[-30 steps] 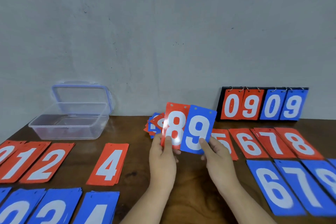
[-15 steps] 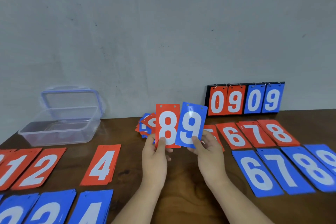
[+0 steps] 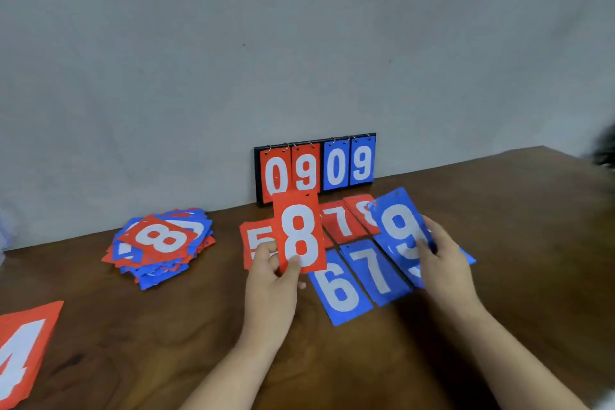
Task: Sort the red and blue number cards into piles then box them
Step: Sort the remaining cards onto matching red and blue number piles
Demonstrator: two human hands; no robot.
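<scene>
Flip board: A black flip board point(image 3: 315, 166) stood at the back of the counter point(image 3: 139, 353), against the wall. It showed a red 0 and 9 and a blue 0 and 9.
Left hand: The left hand point(image 3: 271, 280) pinched the bottom edge of the red 8 card point(image 3: 301, 233) with thumb and fingers.
Red 8 card: It stood up straight in the air, right in front of the flip board, hiding the board's bottom edge.
Right hand: The right hand point(image 3: 444, 268) held the blue 9 card point(image 3: 397, 226), with the thumb on its face.
Blue 9 card: It was tilted, in front of the flip board and to the right, low over another blue 9 point(image 3: 411, 271) lying flat.
Both hands: They were apart, each with its own card.
Red piles: The red 5 pile point(image 3: 256, 238), red 7 pile point(image 3: 339, 223) and a red pile point(image 3: 361, 208) half hidden lay flat just in front of the flip board.
Blue piles: The blue 6 pile point(image 3: 339, 291) and blue 7 pile point(image 3: 376, 273) lay further out from the flip board, nearer the person.
Mixed heap: A messy heap of red and blue cards point(image 3: 159, 243) sat well to the left of the flip board.
Red 4 pile: The red 4 pile point(image 3: 20, 349) lay far left of the flip board, cut off by the picture's edge.
</scene>
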